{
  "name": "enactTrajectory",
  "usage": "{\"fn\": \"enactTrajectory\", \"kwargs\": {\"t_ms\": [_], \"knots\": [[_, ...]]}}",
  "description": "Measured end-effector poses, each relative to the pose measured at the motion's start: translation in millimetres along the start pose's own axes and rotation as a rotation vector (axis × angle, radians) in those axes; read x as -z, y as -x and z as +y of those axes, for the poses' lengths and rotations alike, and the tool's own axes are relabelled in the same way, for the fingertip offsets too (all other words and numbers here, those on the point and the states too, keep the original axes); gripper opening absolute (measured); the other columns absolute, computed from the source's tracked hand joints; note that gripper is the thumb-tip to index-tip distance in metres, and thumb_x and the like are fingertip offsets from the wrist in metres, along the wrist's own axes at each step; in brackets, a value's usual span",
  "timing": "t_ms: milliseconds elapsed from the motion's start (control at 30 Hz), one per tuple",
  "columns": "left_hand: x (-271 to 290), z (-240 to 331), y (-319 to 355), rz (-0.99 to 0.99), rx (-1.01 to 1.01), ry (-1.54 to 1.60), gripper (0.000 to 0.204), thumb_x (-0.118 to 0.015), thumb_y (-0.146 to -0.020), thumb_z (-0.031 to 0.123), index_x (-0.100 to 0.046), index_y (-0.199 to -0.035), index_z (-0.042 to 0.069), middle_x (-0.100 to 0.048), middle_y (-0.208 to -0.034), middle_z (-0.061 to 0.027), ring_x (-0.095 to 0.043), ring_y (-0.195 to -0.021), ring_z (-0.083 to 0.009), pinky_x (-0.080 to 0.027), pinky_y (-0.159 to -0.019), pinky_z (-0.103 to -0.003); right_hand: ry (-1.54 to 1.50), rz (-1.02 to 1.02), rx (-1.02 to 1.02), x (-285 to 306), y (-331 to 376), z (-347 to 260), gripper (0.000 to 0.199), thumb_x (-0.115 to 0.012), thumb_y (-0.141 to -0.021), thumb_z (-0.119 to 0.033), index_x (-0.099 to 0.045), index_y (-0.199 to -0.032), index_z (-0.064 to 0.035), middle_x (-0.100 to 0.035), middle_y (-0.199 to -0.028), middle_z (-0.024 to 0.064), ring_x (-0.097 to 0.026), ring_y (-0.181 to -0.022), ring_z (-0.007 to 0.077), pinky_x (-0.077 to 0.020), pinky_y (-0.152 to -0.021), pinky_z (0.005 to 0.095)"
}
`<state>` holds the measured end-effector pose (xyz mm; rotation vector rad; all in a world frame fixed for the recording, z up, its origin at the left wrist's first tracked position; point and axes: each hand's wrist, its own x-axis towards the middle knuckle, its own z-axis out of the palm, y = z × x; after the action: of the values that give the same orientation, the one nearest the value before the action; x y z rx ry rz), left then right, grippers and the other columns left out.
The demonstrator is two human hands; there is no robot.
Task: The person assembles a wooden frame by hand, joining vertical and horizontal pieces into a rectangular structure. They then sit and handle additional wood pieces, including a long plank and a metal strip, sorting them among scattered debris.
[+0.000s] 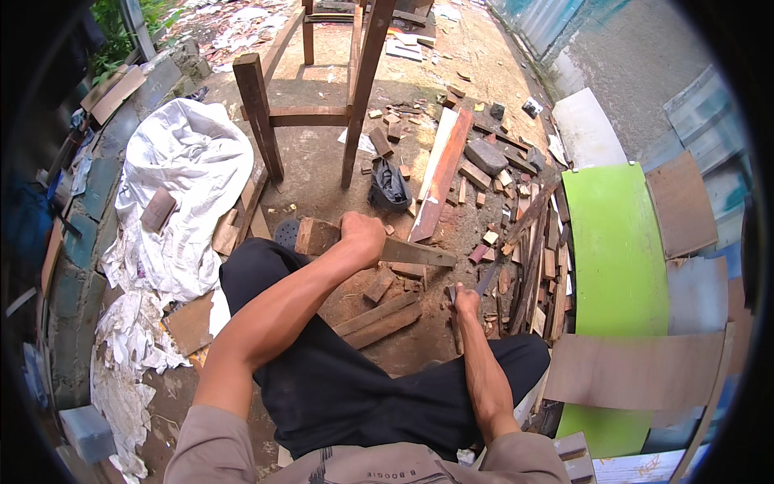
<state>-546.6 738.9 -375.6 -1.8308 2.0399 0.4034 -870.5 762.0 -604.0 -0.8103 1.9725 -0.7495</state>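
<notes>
My left hand [362, 235] is closed around a long flat blade [419, 254] that points right, held level above the dirt ground. A brown wooden block [314, 235] sticks out on the hand's left side; whether it belongs to the tool I cannot tell. Lower and to the right, my right hand [466, 301] grips a thin wooden stick [456, 332] standing nearly upright on the ground. The blade's tip is just above and left of that hand. I am squatting, with black trousers [355, 387] beneath both arms.
Scattered wood offcuts and slats [528, 242] lie to the right, two planks [379, 319] under the blade. A long reddish board [442, 173], a wooden frame's legs [260, 117], a white tarp [181, 194], a black bag [389, 184] and a green curved panel [617, 266] surround me.
</notes>
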Motion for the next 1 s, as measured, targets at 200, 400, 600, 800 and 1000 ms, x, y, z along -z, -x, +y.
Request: {"fn": "enactTrajectory", "kwargs": {"t_ms": [200, 400, 600, 800, 1000], "knots": [[-5.8, 12.5, 5.1, 0.124, -0.012, -0.083, 0.021, -0.072, -0.073, 0.015, -0.076, -0.093, 0.011, -0.073, -0.097, -0.0109, -0.071, -0.094, -0.0238, -0.055, -0.074, -0.036, -0.072, -0.089, -0.351, -16.1, 47.2, 54.2, 0.038, -0.060, -0.097, -0.031, -0.057, -0.092, 0.0071, -0.063, -0.075, 0.0133, -0.057, -0.046, 0.0202, -0.0525, -0.039, 0.0349], [-1.8, 10.7, 12.8, 0.193, -0.084, -0.095, 0.021, -0.068, -0.072, 0.009, -0.071, -0.093, 0.007, -0.069, -0.094, -0.0164, -0.069, -0.091, -0.0299, -0.052, -0.071, -0.041, -0.351, 0.035, -0.542, -53.4, 56.5, 95.0, 0.034, -0.056, -0.099, -0.028, -0.055, -0.101, 0.0054, -0.061, -0.079, 0.0148, -0.059, -0.051, 0.0222, -0.0556, -0.043, 0.0386], [-10.6, 6.2, 16.4, 0.363, -0.143, -0.143, 0.041, -0.068, -0.072, 0.009, -0.060, -0.113, 0.010, -0.062, -0.101, -0.0151, -0.062, -0.099, -0.0320, -0.043, -0.079, -0.044, -0.459, 0.157, -0.633, -45.1, 20.9, 121.3, 0.032, -0.057, -0.098, -0.028, -0.059, -0.107, 0.0024, -0.063, -0.083, 0.0146, -0.059, -0.059, 0.0227, -0.0561, -0.049, 0.0357], [-26.6, -18.7, 28.1, 0.342, -0.154, -0.152, 0.058, -0.072, -0.072, 0.015, -0.055, -0.128, 0.015, -0.062, -0.102, -0.0134, -0.061, -0.101, -0.0299, -0.044, -0.081, -0.044, -0.419, 0.208, -0.698, -56.3, 30.4, 115.9, 0.035, -0.059, -0.095, -0.024, -0.058, -0.116, 0.0039, -0.064, -0.096, 0.0174, -0.062, -0.075, 0.0259, -0.0570, -0.062, 0.0389], [-28.0, -3.6, 23.7, 0.317, -0.226, -0.133, 0.050, -0.069, -0.075, 0.015, -0.057, -0.124, 0.012, -0.062, -0.099, -0.0143, -0.062, -0.095, -0.0311, -0.044, -0.079, -0.043, -0.596, 0.243, -0.800, -42.7, -7.4, 174.3, 0.048, -0.051, -0.091, -0.021, -0.043, -0.137, -0.0093, -0.049, -0.130, 0.0145, -0.057, -0.103, 0.0341, -0.0478, -0.079, 0.0578]]}}
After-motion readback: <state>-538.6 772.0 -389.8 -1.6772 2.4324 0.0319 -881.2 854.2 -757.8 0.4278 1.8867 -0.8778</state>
